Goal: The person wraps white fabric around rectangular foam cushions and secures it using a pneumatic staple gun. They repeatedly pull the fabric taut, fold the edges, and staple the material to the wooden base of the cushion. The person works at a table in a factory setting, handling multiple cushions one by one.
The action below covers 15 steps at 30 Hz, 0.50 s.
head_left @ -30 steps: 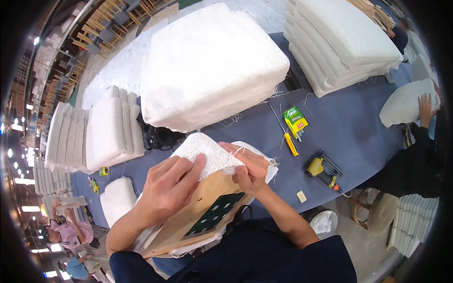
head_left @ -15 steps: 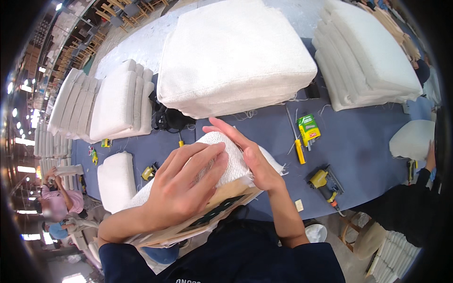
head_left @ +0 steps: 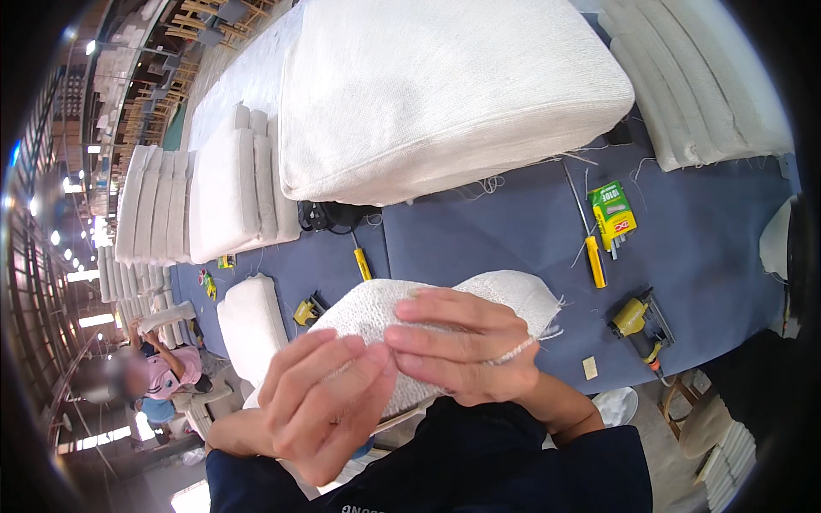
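A white, coarsely woven fabric cover [head_left: 368, 303] on a seat piece lies close in front of me, its frayed edge loose at the right. My left hand [head_left: 321, 406] bends its fingers into the cover near the middle, fingertips together. From the right, my right hand [head_left: 466, 346] is laid over the same cloth, fingers together and pressing or pinching it beside the left fingertips. Both thumbs are mostly hidden. The underside of the piece is largely out of sight beneath my hands.
Big white cushions [head_left: 453, 94] are stacked ahead, with more stacks left and right. On the blue table [head_left: 505, 231] lie a yellow-handled screwdriver [head_left: 596, 261], a green-yellow box of staples [head_left: 614, 209] and a yellow staple gun [head_left: 637, 325]. A person's dark sleeve [head_left: 744, 376] shows at right.
My right hand has swung from the piece's right side onto the top of the cloth, meeting the left fingers. The piece has tipped, hiding its wooden underside. The view has shifted.
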Each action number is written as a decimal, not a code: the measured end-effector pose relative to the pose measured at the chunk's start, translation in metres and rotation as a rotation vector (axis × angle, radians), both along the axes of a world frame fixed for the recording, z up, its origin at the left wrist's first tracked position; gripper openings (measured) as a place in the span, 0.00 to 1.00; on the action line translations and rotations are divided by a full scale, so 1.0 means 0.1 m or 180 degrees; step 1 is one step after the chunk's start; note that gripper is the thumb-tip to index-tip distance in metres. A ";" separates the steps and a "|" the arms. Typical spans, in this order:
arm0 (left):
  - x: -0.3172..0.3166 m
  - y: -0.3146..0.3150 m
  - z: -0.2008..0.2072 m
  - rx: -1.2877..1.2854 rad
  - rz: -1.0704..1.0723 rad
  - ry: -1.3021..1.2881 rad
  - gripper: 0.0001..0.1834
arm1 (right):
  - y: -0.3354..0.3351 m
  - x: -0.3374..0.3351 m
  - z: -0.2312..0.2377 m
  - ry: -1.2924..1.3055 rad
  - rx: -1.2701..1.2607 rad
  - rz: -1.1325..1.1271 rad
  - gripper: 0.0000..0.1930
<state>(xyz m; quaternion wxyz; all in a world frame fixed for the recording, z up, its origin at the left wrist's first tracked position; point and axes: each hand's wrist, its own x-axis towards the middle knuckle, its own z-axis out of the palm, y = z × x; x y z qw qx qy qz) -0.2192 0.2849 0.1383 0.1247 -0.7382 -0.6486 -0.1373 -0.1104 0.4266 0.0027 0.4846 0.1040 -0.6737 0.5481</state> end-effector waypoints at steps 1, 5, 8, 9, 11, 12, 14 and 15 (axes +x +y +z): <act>0.00 -0.03 -0.05 0.0157 -0.0041 -0.0076 0.13 | 0.00 0.02 0.02 -0.0073 0.0142 -0.0142 0.12; 0.02 -0.04 -0.04 -0.0087 -0.0451 -0.0324 0.10 | 0.02 0.19 -0.07 -0.0046 0.0586 -0.0208 0.12; 0.08 -0.03 -0.01 -0.0176 -0.0351 -0.0443 0.10 | -0.03 0.28 -0.08 0.0047 0.0621 -0.0339 0.11; 0.12 -0.04 0.01 -0.0171 -0.0306 -0.0466 0.10 | -0.04 0.31 -0.07 0.0096 0.0654 -0.0397 0.11; 0.24 -0.05 0.06 -0.0194 -0.0388 -0.0484 0.11 | -0.06 0.46 -0.03 0.0105 0.0647 -0.0373 0.11; 0.33 -0.06 0.09 -0.0215 -0.0420 -0.0456 0.11 | -0.08 0.55 -0.01 0.0101 0.0657 -0.0346 0.10; 0.52 -0.10 0.15 -0.0251 -0.0469 -0.0396 0.11 | -0.20 0.68 -0.03 0.0171 0.0518 -0.0502 0.10; 0.62 -0.15 0.17 -0.0248 -0.0484 -0.0383 0.10 | -0.26 0.79 0.01 0.0184 0.0472 -0.0560 0.10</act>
